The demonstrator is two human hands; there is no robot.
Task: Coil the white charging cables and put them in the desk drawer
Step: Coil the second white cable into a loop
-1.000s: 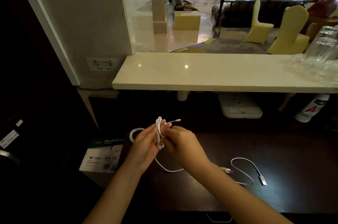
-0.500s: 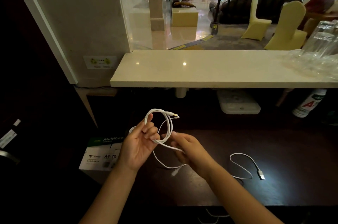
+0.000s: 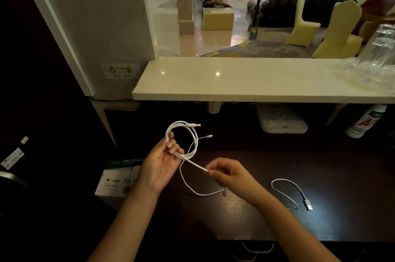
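Observation:
My left hand (image 3: 159, 165) holds a white charging cable (image 3: 193, 133) wound in a loose loop above the dark desk, its plugs sticking out to the right. My right hand (image 3: 226, 173) pinches a strand of the same cable and holds it taut down and to the right of the loop; a slack length hangs in a curve onto the desk below. A second white cable (image 3: 287, 191) lies uncoiled on the desk (image 3: 320, 165) to the right, its USB plug at the near end. More white cable loops (image 3: 254, 250) show below the desk's front edge. No drawer is visible.
A pale stone counter (image 3: 256, 82) overhangs the back of the desk. Clear glasses in plastic wrap (image 3: 376, 58) stand at its right end. Under it are a white flat box (image 3: 282, 120) and a white bottle (image 3: 365, 121). A box of A4 paper (image 3: 117, 176) sits at the left.
The tight bundle between both hands has opened into a wide loop on my left hand. My right hand has drawn away down and to the right, pulling one strand out straight.

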